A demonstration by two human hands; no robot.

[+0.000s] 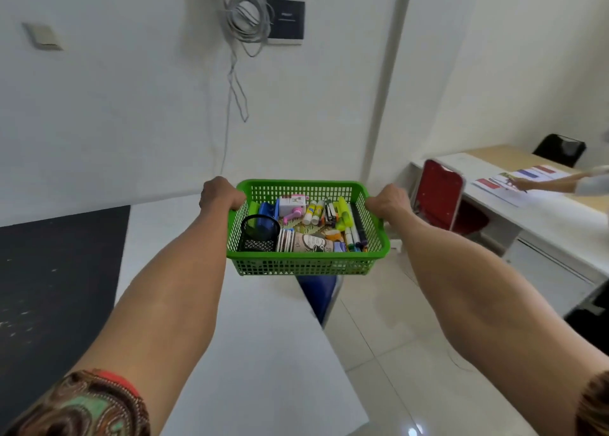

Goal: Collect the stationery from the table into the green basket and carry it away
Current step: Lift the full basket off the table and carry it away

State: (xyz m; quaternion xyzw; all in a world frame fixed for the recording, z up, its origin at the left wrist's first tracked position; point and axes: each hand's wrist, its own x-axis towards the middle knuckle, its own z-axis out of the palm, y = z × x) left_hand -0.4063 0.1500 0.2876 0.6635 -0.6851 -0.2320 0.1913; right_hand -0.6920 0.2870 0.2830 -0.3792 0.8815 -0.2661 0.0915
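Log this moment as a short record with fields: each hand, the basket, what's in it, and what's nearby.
green basket: held up, roughly level, over the white table's right edge
left hand: grips its left rim
right hand: grips its right rim
contents: black mesh cup at the left, glue sticks, yellow highlighter, markers
nearby: red chair beside a second table

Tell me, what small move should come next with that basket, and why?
Probably carry it away from the white table, kept level: the left hand and right hand grip the green plastic mesh basket by its sides, and stationery fills it.
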